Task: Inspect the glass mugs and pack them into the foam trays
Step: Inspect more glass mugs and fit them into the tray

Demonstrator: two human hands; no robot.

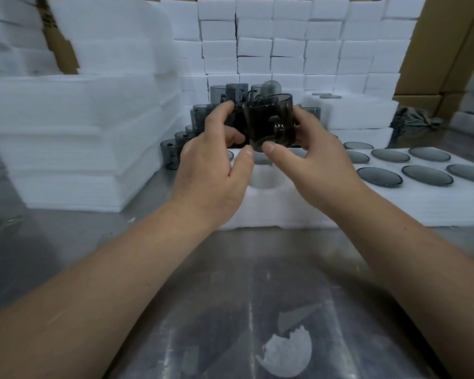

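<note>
A smoked glass mug [268, 119] is held tilted, handle toward the camera, just above an open pocket of the foam tray [285, 209] on a metal table [230, 283]. It is pinched by the right hand [312, 154], thumb under the base, fingers behind. The left hand [211, 160] is curled beside it; whether it grips the glass cannot be told. More mugs [230, 94] are stacked behind.

Open tray pocket [263, 179] below — mug pile [203, 124] behind
</note>
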